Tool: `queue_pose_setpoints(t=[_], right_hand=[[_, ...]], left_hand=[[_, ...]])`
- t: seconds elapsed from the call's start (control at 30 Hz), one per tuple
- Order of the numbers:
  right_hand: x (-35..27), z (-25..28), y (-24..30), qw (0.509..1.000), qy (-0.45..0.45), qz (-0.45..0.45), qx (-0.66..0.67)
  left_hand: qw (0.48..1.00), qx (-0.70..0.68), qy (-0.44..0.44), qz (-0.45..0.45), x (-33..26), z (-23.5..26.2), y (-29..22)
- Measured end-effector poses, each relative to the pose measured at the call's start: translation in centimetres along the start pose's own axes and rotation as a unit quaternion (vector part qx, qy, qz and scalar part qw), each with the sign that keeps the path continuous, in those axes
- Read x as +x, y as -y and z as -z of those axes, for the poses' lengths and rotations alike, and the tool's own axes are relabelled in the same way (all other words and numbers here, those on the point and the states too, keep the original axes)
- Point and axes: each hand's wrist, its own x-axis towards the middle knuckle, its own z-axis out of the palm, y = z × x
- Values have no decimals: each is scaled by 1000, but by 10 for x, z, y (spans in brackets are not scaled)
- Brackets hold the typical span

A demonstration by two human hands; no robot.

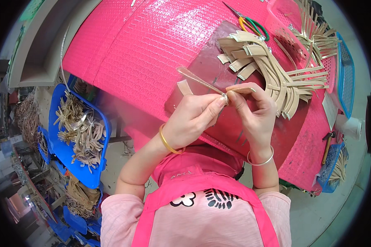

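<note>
I see both bare hands raised over the near part of the dark red mat [286, 133], close together, with a thin beige strap piece [244, 90] between them. The left hand [192, 117] pinches it between thumb and forefinger at a small shiny spot, the other fingers curled in. The right hand [257, 115] pinches it just beside that spot — thumb and forefinger pressed on the strap, a flat end running to the right over the fingers. A narrow strip [198, 80] runs from the pinch toward the far left; I can't tell how it joins.

To the right of the hands, a pile of beige straps [272, 76] lies fanned across the mat, thin split ends to the right. Beyond it on the pink-covered table [127, 39] I have scissors [244, 19] with one yellow and one green handle, near a pink basket [292, 39]. A blue basket [348, 78] stands at the far right.

On the left, below table height, a blue tub [87, 175] holds bundled straps [86, 142]. I see a gold bangle [166, 142] on the left wrist — a silver one [263, 163] on the right.
</note>
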Motion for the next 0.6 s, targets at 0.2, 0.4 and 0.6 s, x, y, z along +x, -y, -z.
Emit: queue_pose_setpoints(t=[0.2, 0.4, 0.6], right_hand=[[2, 8, 0, 997, 39, 11, 68], [0, 9, 3, 945, 59, -144, 286], [-5, -6, -6, 976, 24, 20, 214]], left_hand=[[994, -69, -36, 72, -3, 7, 1], [992, -6, -118, 42, -5, -3, -8], [964, 198, -166, -57, -7, -1, -4]])
